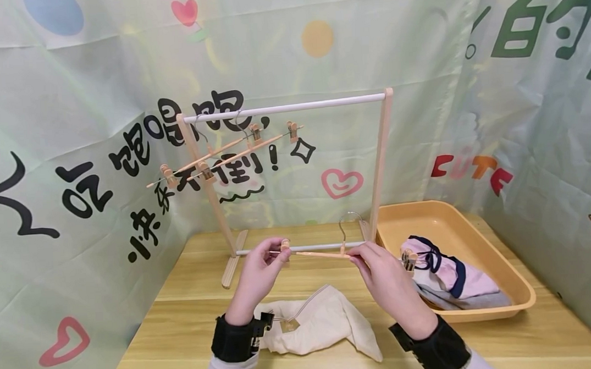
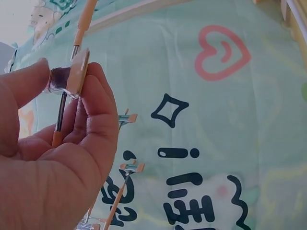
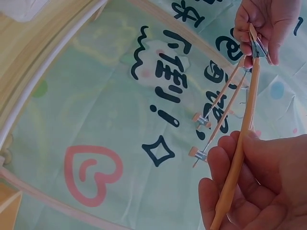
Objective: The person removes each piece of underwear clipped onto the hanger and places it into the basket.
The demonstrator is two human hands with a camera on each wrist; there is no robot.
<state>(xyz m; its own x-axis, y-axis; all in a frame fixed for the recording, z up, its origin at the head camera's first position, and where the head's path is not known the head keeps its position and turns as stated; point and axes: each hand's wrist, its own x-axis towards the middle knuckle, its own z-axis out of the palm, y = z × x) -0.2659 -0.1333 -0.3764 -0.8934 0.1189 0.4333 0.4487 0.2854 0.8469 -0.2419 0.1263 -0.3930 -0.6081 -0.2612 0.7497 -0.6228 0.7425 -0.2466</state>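
A small wooden clip hanger (image 1: 323, 255) is held level in front of the rack, its metal hook pointing up. My left hand (image 1: 259, 271) pinches the clip (image 2: 76, 76) at the hanger's left end between thumb and fingers. With thumb and fingers, my right hand (image 1: 386, 279) grips the wooden bar (image 3: 243, 139) near its middle. The other clip (image 1: 409, 259) shows just beyond the right hand. Below the hands, a cream cloth garment (image 1: 331, 320) lies on the table, with a drawstring and a tan patch.
Behind stands a wooden rack with a white top rail (image 1: 317, 104). Two more clip hangers (image 1: 264, 147) hang at its left side. To the right, an orange tray (image 1: 440, 214) holds a pink garment with navy trim (image 1: 473, 280) and grey cloth. A printed curtain surrounds the table.
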